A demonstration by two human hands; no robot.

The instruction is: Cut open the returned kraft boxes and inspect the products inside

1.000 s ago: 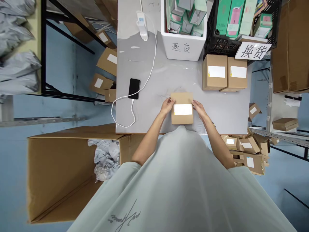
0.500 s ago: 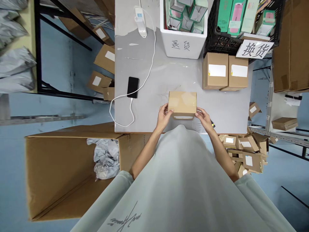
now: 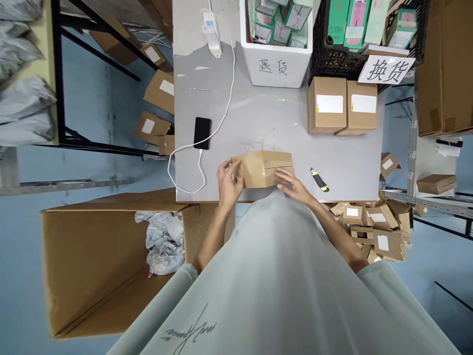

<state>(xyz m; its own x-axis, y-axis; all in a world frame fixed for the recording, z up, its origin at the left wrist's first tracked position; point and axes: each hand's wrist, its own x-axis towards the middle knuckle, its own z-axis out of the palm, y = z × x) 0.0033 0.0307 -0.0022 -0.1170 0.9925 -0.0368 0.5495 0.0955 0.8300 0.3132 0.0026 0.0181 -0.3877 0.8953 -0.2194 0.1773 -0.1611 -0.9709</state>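
Observation:
A small brown cardboard box [image 3: 264, 167] lies at the near edge of the grey table [image 3: 254, 118], turned so its taped plain sides face up and its label is hidden. My left hand [image 3: 228, 178] grips the box's left end, fingers curled on a flap there. My right hand [image 3: 290, 181] presses on its front right corner with fingers closed over the edge. A black and yellow utility knife [image 3: 319, 180] lies on the table just right of my right hand.
Two labelled brown boxes [image 3: 342, 106] stand at the back right, before a black crate [image 3: 364, 34] and a white bin [image 3: 277, 44] of green cartons. A phone [image 3: 202, 132] on a white cable lies left. A large open carton [image 3: 99, 261] stands on the floor to the left.
The box was label-up, then was tipped over and turned; now its label is hidden. My left hand moved to the box's left end. The utility knife, hidden before, now shows.

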